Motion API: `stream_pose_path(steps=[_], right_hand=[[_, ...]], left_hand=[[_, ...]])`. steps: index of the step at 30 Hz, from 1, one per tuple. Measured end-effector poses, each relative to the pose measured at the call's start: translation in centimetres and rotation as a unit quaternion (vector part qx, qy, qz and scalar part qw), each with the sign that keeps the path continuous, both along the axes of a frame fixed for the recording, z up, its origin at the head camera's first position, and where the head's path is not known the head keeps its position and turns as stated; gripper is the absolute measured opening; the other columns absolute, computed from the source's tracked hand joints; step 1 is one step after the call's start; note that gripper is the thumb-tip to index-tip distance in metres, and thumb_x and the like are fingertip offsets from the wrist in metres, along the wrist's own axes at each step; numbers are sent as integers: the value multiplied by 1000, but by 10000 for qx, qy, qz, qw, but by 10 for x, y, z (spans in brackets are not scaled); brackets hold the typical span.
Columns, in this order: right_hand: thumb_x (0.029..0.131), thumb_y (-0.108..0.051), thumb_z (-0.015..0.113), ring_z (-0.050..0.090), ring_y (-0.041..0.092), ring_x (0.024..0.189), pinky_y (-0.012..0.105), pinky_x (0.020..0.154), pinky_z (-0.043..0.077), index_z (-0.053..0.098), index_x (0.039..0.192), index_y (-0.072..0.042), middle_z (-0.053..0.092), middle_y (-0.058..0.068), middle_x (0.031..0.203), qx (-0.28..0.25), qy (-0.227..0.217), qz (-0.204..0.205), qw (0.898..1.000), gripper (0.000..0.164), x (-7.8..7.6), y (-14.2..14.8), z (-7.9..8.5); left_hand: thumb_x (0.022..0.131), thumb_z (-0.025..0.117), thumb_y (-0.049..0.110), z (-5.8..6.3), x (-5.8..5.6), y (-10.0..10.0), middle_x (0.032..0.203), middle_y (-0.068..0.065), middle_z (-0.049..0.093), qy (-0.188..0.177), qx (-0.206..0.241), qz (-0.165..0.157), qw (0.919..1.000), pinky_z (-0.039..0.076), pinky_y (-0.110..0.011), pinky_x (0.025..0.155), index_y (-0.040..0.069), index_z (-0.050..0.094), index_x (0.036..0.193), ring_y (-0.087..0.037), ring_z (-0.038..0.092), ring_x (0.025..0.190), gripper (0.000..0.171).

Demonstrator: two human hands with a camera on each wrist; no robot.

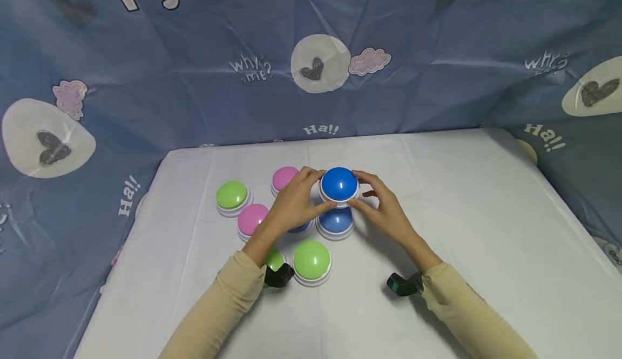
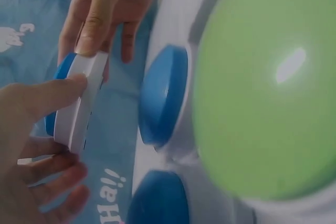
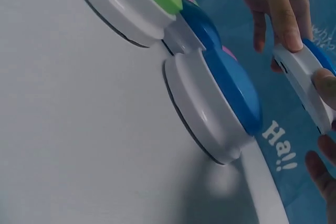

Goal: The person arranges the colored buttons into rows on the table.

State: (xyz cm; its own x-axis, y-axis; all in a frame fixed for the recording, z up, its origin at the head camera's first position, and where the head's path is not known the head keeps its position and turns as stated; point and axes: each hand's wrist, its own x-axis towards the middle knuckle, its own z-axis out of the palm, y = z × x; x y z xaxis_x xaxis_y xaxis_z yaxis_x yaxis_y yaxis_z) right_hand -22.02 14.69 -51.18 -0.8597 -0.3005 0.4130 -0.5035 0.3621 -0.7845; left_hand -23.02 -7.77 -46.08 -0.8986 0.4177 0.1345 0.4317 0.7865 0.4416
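Note:
Both hands hold a blue dome push button (image 1: 339,184) with a white base, raised above the table. My left hand (image 1: 297,201) pinches its left side, thumb on the white rim. On the opposite side my right hand (image 1: 384,208) pinches the rim between thumb and fingers. In both wrist views the button is tilted on edge, and a gap shows between it and the buttons below. Another blue button (image 1: 336,222) sits on the table just nearer to me. A second blue button (image 2: 160,198) beside it is partly hidden by my left hand in the head view.
Left of the hands stand a green button (image 1: 231,195) and two pink buttons, one near (image 1: 252,219) and one far (image 1: 284,177). A green button (image 1: 312,260) is in front, another (image 1: 274,259) partly behind my left wrist. The white-covered table (image 1: 466,186) meets a blue printed cloth (image 1: 418,100).

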Motion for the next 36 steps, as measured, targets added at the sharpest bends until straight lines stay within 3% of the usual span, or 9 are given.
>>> stream_pose_path(steps=[4, 8, 16, 21, 27, 36], right_hand=[[84, -8, 69, 47, 26, 122, 49, 92, 50, 41, 141, -12, 46, 9, 140, -141, -142, 100, 9997, 63, -11, -4, -2], [85, -12, 68, 47, 22, 122, 43, 94, 51, 41, 140, -13, 44, 7, 139, -104, -200, 118, 9997, 61, -23, -8, -2], [86, -19, 69, 49, 19, 122, 38, 93, 52, 43, 139, -15, 47, 4, 137, -17, -150, 96, 9998, 59, -49, -12, -4], [87, -16, 68, 49, 25, 123, 42, 93, 52, 43, 139, -13, 46, 9, 138, -40, -264, 68, 9996, 58, -59, -16, -4], [86, -2, 65, 47, 36, 124, 48, 95, 50, 41, 138, 2, 45, 20, 138, -125, -361, 292, 9988, 57, -71, -27, 3], [86, -7, 67, 48, 28, 126, 32, 102, 46, 41, 138, -3, 43, 14, 137, 35, -536, 248, 9982, 58, -97, -32, -17]], left_hand=[[78, 71, 50, -6, -11, -2, 124, -6, 50, -167, 182, 28, 9997, 53, -41, 90, 12, 46, 139, -21, 58, 110, 76], [78, 71, 49, -10, -23, -6, 121, -6, 51, -191, 297, 6, 9994, 53, -40, 86, 12, 46, 138, -20, 60, 105, 75], [76, 76, 44, -9, -51, -14, 119, -8, 54, -108, 384, -136, 9991, 40, -50, 96, 9, 51, 134, -21, 58, 107, 72], [76, 75, 46, -11, -65, -16, 120, -8, 54, -248, 267, -105, 9993, 39, -50, 97, 10, 51, 134, -21, 58, 108, 73], [76, 75, 46, -16, -80, -19, 119, -9, 54, -233, -13, 114, 9997, 40, -50, 98, 7, 50, 135, -23, 59, 107, 74], [77, 74, 45, -22, -93, -18, 124, -11, 53, -179, -438, 387, 9981, 40, -52, 100, 7, 48, 137, -23, 59, 107, 76]])
